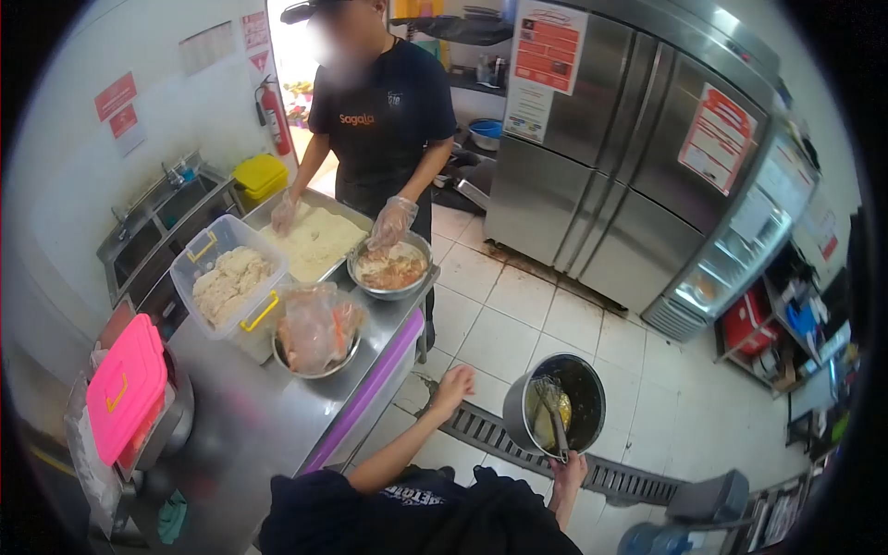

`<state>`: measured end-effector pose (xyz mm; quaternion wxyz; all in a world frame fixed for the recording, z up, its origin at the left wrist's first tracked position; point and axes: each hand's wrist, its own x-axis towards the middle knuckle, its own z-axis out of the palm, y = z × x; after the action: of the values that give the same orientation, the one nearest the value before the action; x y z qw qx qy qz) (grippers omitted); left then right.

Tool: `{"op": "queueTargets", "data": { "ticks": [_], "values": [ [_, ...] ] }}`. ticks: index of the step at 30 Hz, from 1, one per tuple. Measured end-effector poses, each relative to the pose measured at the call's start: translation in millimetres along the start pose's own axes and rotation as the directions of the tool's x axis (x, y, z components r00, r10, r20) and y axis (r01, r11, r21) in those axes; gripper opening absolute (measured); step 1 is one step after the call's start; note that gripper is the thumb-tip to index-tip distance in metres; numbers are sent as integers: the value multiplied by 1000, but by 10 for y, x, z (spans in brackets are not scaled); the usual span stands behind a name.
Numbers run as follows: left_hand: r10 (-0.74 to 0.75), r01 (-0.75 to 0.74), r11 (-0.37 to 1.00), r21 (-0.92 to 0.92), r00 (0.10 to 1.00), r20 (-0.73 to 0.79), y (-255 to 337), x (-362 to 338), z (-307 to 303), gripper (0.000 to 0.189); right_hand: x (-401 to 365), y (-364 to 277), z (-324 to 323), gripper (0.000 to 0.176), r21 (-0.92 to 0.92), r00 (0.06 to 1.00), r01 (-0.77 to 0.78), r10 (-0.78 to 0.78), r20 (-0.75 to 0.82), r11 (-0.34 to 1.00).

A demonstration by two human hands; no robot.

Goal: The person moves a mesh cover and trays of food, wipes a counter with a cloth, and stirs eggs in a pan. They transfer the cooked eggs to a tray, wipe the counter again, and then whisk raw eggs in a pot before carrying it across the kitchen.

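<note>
My right hand grips the near side of a deep dark pot, holding it over the floor. A wire whisk leans inside, its handle end right at my fingers, with yellowish liquid around its wires. My left hand is in the air between the steel table and the pot. Its fingers are loosely bent and apart, with nothing in them. Nearest to it on the table is a metal bowl with a clear plastic bag of meat-coloured pieces.
Across the steel table, a person's gloved hands work at a breading tray and a bowl of coated food. A clear tub and pink lid stand left. A floor drain runs below the pot; steel fridges stand behind.
</note>
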<state>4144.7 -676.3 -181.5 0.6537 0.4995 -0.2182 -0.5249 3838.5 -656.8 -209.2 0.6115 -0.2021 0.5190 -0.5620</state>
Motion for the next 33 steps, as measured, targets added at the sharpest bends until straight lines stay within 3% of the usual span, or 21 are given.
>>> {"op": "queueTargets", "data": {
  "ticks": [2,4,5,7,10,12,14,16,18,19,21,22,24,25,27,29,31,33],
  "values": [
    [106,-110,990,83,993,53,200,567,553,25,495,-85,130,20,23,1000,-8,8,-17,1000],
    [171,-220,954,205,957,234,291,1156,935,27,986,-180,318,21,9,998,-10,10,-66,1000],
    [189,-235,950,206,957,218,302,1479,1080,27,1222,-239,451,20,6,995,4,-3,-97,1000],
    [67,-161,947,276,945,321,258,2113,1325,26,1708,-426,811,16,-32,996,37,-40,-81,999],
    [126,-223,950,217,914,385,-2,3062,1445,22,2883,-482,1127,20,-108,999,26,-30,-42,994],
    [91,-155,962,225,959,270,-19,3431,1450,18,3508,-706,1703,18,-184,1000,-20,15,-27,983],
    [-22,-11,972,233,990,137,205,3700,1260,11,4220,-812,2343,18,-227,995,-13,34,89,974],
    [-24,29,990,137,999,-35,259,3934,899,7,4819,-949,2999,19,-341,990,-14,60,124,940],
    [1,30,994,104,959,-285,187,4183,529,5,5343,-1008,3783,20,-352,969,16,73,237,936],
    [2,26,996,83,947,-321,207,4294,418,5,5576,-965,4110,20,-330,949,36,71,307,943],
    [-176,241,966,92,877,-447,336,4698,211,11,6013,-884,4829,18,-324,898,61,91,431,944],
    [-176,242,966,87,869,-462,431,4943,126,11,6154,-858,5177,17,-365,886,40,136,442,930],
    [-150,165,986,27,943,-297,584,5509,112,14,6436,-783,5769,15,-386,860,9,190,474,923],
    [-131,144,989,21,944,-304,820,5846,105,14,6598,-700,6096,15,-385,849,22,186,494,923],
    [-326,331,925,186,944,-56,1208,6413,175,18,6893,-577,6520,14,-416,790,-46,288,540,908],
    [-429,377,871,316,896,115,1483,6944,154,27,7173,-435,6958,14,-435,793,-55,304,528,899],
    [-466,393,858,331,867,176,1768,7319,157,31,7191,-418,7505,14,-438,777,-92,340,531,894],
    [-360,308,920,241,908,213,1822,7636,12,32,7504,-140,7956,14,-479,753,-72,362,549,875]
  ]
}}
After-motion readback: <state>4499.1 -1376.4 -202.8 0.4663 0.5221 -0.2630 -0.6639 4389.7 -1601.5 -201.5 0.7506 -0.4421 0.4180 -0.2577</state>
